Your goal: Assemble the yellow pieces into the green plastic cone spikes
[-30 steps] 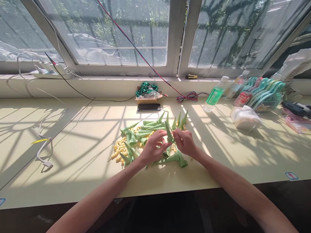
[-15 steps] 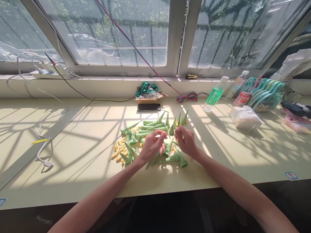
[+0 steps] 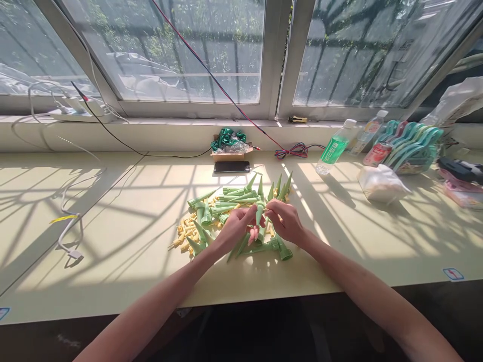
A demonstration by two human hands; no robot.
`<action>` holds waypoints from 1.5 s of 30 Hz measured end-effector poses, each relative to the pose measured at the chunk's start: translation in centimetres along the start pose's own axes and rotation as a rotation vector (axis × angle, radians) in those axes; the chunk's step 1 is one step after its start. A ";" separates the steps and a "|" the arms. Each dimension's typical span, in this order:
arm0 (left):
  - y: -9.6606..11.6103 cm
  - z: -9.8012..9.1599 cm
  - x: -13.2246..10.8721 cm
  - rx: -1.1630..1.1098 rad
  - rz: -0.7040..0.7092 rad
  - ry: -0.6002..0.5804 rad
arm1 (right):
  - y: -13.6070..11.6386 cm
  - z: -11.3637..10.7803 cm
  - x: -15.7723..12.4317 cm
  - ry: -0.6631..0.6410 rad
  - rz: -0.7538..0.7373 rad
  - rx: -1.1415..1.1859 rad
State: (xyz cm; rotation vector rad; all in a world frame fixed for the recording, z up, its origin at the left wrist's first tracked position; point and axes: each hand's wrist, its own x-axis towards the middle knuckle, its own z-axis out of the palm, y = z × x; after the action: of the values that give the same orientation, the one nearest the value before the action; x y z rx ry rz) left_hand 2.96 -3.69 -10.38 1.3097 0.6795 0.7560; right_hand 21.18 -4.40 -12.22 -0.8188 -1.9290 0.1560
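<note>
A pale green plastic cone (image 3: 259, 213) is held by my left hand (image 3: 238, 227), pinched between thumb and fingers with its narrow end down. My right hand (image 3: 286, 219) is closed in a pinch right beside the cone's wide end. A small yellowish bit seems to show at its fingertips, too small to make out. Under and around both hands lies a pile of green cones (image 3: 234, 198), some upright and some on their sides. Small yellow plastic pieces (image 3: 185, 231) are heaped at the pile's left, and others show between the cones.
Behind the pile are a black phone (image 3: 231, 167) and a small cardboard box (image 3: 222, 157) with green material. A green-labelled bottle (image 3: 335, 147), a tissue pack (image 3: 382, 183), a red can (image 3: 377, 154) and teal hangers (image 3: 413, 143) stand right. A white cable (image 3: 70, 221) lies left.
The cone now shows in my left hand, wide end up. My right hand has shifted slightly left and down, its fingertips meeting the cone near its wide end.
</note>
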 end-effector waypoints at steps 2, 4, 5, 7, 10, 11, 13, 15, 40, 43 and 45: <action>-0.1 -0.1 0.1 -0.034 0.011 -0.024 | 0.1 0.0 0.0 0.000 0.002 0.017; -0.1 -0.2 0.1 -0.064 0.017 -0.039 | 0.1 0.1 0.0 -0.003 0.002 0.040; -0.1 -0.2 0.1 -0.073 0.017 -0.040 | 0.2 0.1 0.0 -0.005 0.003 0.050; 0.0 -0.3 0.1 -0.075 0.018 -0.032 | 0.2 0.1 0.0 -0.012 0.008 0.055; 0.3 -0.4 0.0 -0.017 0.034 -0.011 | 0.2 0.1 -0.2 -0.021 0.027 0.041; 0.3 -0.4 0.0 0.020 0.043 -0.006 | 0.2 0.1 -0.3 -0.022 0.036 0.034; 0.2 -0.4 -0.1 0.087 0.069 0.003 | 0.3 0.1 -0.4 -0.019 0.051 0.019; -0.2 -0.3 -0.2 0.112 0.102 0.022 | 0.4 0.1 -0.5 -0.012 0.059 0.001; -1.5 0.0 0.0 0.698 0.667 0.237 | 0.2 0.4 -0.6 0.034 0.046 -0.077; -1.8 0.1 0.0 0.683 0.630 0.251 | 0.0 0.5 -0.5 0.068 0.052 -0.096; -1.7 0.3 -0.1 0.614 0.558 0.260 | -0.2 0.4 -0.4 0.099 0.069 -0.108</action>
State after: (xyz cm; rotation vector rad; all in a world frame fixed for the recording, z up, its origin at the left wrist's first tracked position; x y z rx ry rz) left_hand 3.31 -4.09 -12.04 2.0293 0.7965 1.2440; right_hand 20.90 -4.69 -12.67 -0.9476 -1.8294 0.0521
